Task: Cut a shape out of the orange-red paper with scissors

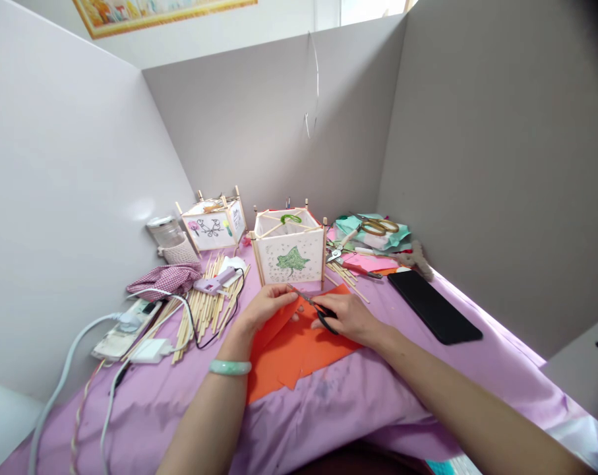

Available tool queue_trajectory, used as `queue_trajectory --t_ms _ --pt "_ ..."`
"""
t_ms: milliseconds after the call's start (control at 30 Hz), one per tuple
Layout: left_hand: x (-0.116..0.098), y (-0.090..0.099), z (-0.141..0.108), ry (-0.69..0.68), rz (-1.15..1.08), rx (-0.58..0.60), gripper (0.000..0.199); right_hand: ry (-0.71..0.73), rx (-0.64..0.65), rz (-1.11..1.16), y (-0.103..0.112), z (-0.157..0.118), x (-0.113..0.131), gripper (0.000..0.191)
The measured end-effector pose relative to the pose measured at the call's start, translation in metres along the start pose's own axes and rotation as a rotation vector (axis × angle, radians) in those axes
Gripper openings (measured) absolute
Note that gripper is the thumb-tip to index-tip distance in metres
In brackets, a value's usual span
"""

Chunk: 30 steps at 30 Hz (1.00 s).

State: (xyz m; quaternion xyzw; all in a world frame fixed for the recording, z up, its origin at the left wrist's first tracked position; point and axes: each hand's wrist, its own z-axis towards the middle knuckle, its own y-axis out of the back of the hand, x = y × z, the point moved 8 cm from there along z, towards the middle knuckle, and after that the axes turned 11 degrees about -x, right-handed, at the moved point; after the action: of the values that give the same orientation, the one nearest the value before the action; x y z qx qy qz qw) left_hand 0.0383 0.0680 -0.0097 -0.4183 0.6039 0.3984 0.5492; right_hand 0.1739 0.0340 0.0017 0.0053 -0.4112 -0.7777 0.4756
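Note:
Orange paper (299,356) lies on the purple cloth in front of me, one part of it raised. My left hand (269,307) pinches the raised part near its upper left edge. In my right hand (345,318) are small black-handled scissors (327,318), their blades pointing up and left against the paper near my left fingers. Just beyond my hands stands a white box-shaped lantern (289,258) with wooden sticks at its corners and a green leaf drawing on the front.
Behind left are a second lantern (212,226) and a jar (170,237). Wooden sticks (200,313), a glue gun (217,284) and cables lie left. At right are a black phone (433,307), red-handled pliers (360,269) and gold-handled scissors (378,226). Grey panels enclose the table.

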Motion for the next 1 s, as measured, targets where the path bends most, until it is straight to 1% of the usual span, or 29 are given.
queue_trajectory --t_ms 200,500,800,1000 --pt "-0.0013 -0.0017 -0.0004 -0.006 -0.016 0.012 0.027 -0.017 0.012 0.01 0.0023 0.0003 0.0029 0.045" --pt "-0.0011 -0.0032 -0.0003 -0.017 -0.002 0.033 0.023 0.004 0.009 0.028 0.0012 -0.0002 0.0038 0.05" --pt "0.0008 -0.0022 -0.0007 0.015 0.019 0.006 0.025 0.005 -0.004 0.021 0.0008 0.0 0.0007 0.047" --pt "0.0014 -0.0019 -0.0005 0.015 0.015 0.009 0.028 0.005 -0.008 0.019 0.0008 0.0006 0.0 0.047"
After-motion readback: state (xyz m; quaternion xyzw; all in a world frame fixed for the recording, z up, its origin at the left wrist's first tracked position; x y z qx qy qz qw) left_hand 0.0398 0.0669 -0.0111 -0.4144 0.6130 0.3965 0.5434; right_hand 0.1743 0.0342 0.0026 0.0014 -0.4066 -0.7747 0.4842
